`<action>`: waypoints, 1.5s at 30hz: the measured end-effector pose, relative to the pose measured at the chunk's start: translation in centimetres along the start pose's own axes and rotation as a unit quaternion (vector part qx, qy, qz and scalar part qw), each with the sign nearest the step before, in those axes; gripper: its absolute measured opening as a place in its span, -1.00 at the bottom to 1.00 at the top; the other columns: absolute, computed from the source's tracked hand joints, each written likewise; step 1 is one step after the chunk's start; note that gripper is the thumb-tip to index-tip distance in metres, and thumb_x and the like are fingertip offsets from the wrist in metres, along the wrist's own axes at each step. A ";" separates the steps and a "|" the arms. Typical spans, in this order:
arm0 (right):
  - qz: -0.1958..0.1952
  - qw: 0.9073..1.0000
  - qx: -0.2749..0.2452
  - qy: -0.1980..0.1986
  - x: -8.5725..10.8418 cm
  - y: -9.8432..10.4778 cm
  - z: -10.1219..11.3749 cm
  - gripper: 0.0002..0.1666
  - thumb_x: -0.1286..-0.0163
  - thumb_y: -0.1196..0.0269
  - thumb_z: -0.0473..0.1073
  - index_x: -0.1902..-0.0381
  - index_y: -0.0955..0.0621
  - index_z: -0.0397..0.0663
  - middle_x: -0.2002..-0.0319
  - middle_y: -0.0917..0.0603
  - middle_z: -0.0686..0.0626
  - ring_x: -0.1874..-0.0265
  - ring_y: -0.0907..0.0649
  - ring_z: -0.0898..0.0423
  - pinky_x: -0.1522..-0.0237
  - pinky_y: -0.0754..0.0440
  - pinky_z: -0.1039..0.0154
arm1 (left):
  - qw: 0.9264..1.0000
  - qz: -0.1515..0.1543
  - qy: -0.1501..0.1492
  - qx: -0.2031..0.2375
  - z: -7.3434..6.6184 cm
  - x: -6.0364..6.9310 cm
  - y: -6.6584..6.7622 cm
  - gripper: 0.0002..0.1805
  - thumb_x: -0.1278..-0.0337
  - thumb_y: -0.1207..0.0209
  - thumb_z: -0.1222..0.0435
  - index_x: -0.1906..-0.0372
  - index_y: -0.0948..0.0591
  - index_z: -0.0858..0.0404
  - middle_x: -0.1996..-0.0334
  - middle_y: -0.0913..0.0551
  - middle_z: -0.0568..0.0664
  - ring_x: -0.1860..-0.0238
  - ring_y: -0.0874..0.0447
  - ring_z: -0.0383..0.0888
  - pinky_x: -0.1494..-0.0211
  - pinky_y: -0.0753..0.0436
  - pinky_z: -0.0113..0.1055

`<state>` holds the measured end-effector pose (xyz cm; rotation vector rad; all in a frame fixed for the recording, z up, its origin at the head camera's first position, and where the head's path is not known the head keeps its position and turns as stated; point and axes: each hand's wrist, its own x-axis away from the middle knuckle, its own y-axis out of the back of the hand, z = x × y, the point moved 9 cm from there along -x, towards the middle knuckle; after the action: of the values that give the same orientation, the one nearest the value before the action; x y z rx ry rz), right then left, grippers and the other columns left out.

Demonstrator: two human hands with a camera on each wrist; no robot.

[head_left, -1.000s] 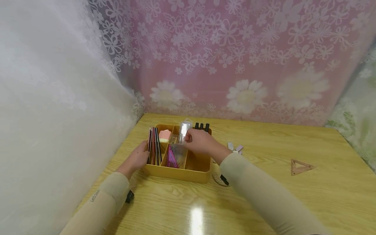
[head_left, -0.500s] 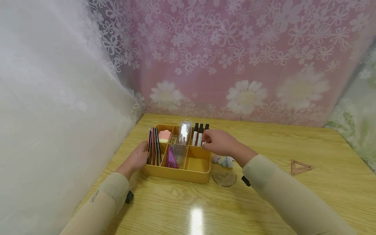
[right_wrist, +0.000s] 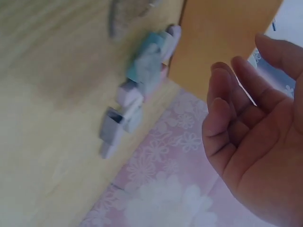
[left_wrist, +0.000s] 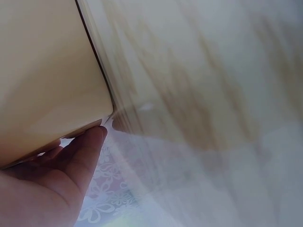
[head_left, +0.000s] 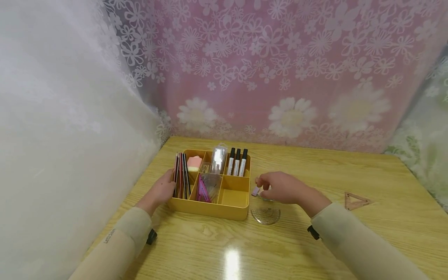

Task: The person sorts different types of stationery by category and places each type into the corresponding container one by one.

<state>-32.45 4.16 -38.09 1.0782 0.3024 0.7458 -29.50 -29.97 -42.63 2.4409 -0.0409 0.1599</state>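
Note:
A yellow compartment box [head_left: 210, 210] stands on the table, in the head view left of centre. My left hand [head_left: 162, 190] grips its left wall; in the left wrist view the fingers [left_wrist: 85, 156] lie along the box's edge. Right of the box hovers my right hand [head_left: 283, 187], fingers loosely bent and holding nothing. Below it lie several small erasers [right_wrist: 147, 71], white, grey, teal and pinkish, mostly hidden by the hand in the head view. A clear protractor [head_left: 266, 217] lies just in front of them.
Inside the box are pencils [head_left: 181, 177], a pink-and-yellow item [head_left: 194, 163], a clear case [head_left: 218, 160], black-capped markers [head_left: 236, 163] and a purple set square [head_left: 203, 189]. A brown triangle ruler [head_left: 355, 201] lies to the right. A flowered curtain [head_left: 280, 77] hangs behind.
My right hand has moved right and toward me, from above the clear case, past the markers, to over the erasers. The left hand stays at the box.

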 end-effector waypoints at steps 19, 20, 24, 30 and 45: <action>0.025 0.990 0.137 -0.037 2.2 -5.2 -1.3 -0.59 0.00 -0.53 -0.01 0.18 -0.66 0.09 0.25 -0.53 0.14 0.36 -0.53 0.15 0.31 -0.59 0.04 | 1.000 0.000 0.000 0.001 0.0 0.1 0.1 -0.38 -0.55 0.32 0.34 -0.60 0.02 0.36 -0.52 -0.13 0.35 -0.52 -0.05 0.29 -0.51 -0.07 0.21; 0.024 0.989 0.141 -0.039 2.2 -5.2 -1.2 -0.59 0.01 -0.53 -0.02 0.19 -0.65 0.08 0.25 -0.52 0.14 0.36 -0.52 0.16 0.33 -0.59 0.05 | 1.000 0.000 -0.001 0.000 0.0 0.1 0.1 -0.38 -0.55 0.32 0.34 -0.60 0.02 0.37 -0.52 -0.13 0.35 -0.52 -0.04 0.30 -0.51 -0.06 0.22; 0.028 0.989 0.138 -0.046 2.2 -5.4 -0.9 -0.60 0.00 -0.53 -0.11 0.22 -0.60 0.03 0.29 -0.49 0.11 0.38 -0.49 0.15 0.38 -0.57 0.07 | 1.000 0.004 -0.004 0.005 0.0 0.1 -0.1 -0.38 -0.55 0.32 0.35 -0.61 0.03 0.37 -0.52 -0.12 0.36 -0.52 -0.03 0.30 -0.51 -0.06 0.23; 0.048 0.990 0.123 -0.055 2.0 -5.8 -0.8 -0.56 -0.03 -0.58 -0.12 0.26 -0.54 0.01 0.32 -0.47 0.07 0.38 -0.49 0.12 0.33 -0.57 0.03 | 1.000 0.006 -0.003 0.005 0.1 0.2 -0.1 -0.38 -0.56 0.34 0.34 -0.61 0.05 0.35 -0.55 -0.08 0.34 -0.54 0.04 0.28 -0.52 -0.02 0.21; 0.068 0.988 0.121 -0.073 1.7 -5.6 -0.8 -0.44 0.04 -0.65 -0.09 0.27 -0.48 -0.01 0.39 -0.48 0.04 0.39 -0.49 0.06 0.33 -0.54 0.00 | 1.000 0.007 0.007 0.014 0.2 0.2 -0.1 -0.38 -0.57 0.33 0.34 -0.62 0.06 0.32 -0.55 -0.06 0.32 -0.55 0.07 0.28 -0.52 0.00 0.23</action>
<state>-29.43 4.34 -43.20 1.3886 0.1982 0.7590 -29.29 -29.99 -42.83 2.4671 -0.0501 0.1837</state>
